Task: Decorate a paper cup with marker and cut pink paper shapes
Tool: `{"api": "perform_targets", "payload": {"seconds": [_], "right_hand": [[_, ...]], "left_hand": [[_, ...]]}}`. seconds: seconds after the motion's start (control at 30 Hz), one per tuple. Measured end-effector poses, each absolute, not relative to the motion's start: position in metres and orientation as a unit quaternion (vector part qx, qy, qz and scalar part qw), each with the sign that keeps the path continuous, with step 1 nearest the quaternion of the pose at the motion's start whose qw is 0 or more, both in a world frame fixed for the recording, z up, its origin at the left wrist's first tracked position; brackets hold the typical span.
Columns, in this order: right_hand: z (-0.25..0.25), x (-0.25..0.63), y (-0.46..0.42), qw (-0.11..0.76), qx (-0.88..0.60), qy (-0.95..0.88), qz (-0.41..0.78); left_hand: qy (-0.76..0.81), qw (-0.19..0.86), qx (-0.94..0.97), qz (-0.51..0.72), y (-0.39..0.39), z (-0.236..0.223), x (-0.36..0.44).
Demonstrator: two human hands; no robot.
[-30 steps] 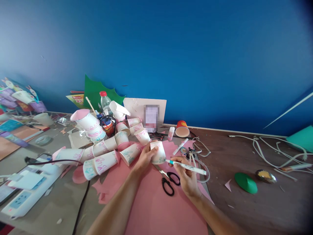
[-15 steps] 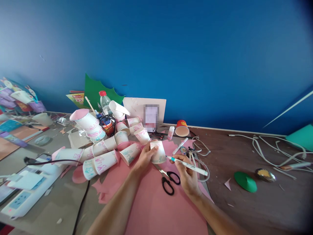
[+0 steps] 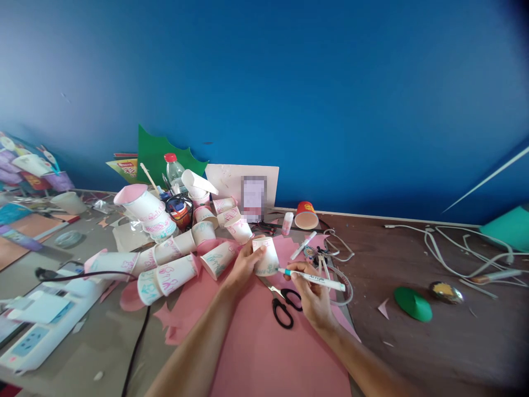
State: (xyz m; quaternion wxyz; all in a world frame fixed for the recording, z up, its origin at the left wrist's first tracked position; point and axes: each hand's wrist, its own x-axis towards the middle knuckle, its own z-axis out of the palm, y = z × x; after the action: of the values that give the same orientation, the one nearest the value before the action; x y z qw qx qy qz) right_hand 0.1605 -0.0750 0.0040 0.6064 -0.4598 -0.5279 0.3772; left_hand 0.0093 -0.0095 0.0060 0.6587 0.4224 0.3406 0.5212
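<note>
My left hand [image 3: 244, 263] grips a white paper cup [image 3: 268, 259] by its left side, thumb on the outer wall. Teal marks run along the cup's lower edge, and faint pink ones show near the top. Between the fingers of my right hand [image 3: 311, 295] is a white acrylic marker [image 3: 320, 280] with a teal tip, which meets the cup's lower right side. Black-handled scissors [image 3: 283, 313] lie below the cup on pink paper [image 3: 273, 358]. To the left rests another paper cup [image 3: 219, 259] with teal drawings.
Several decorated cups [image 3: 177, 275] lie in rows at left, near a power strip [image 3: 31, 342] and a black cable [image 3: 138, 342]. A capped marker [image 3: 303, 246], a red cup [image 3: 306, 215] and a glue bottle [image 3: 287, 223] sit behind. White cables [image 3: 433, 242] and a green paper cone [image 3: 413, 304] are at right.
The marker tip has moved slightly left and down onto the cup, where it was just off the right side. The view has shifted a little; both hands keep their holds.
</note>
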Motion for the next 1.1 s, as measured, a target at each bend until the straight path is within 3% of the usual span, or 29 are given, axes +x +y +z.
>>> {"api": "perform_targets", "payload": {"seconds": [0.2, 1.1], "right_hand": [[0.0019, 0.1640, -0.0723, 0.623, -0.481, -0.517, 0.337], [0.0083, 0.1602, -0.0745, 0.616, -0.476, -0.520, 0.352]], "left_hand": [[0.351, 0.659, 0.407, 0.526, -0.0082, 0.0015, 0.0088], [0.362, 0.660, 0.398, 0.524, -0.0112, 0.0099, 0.0098]]}}
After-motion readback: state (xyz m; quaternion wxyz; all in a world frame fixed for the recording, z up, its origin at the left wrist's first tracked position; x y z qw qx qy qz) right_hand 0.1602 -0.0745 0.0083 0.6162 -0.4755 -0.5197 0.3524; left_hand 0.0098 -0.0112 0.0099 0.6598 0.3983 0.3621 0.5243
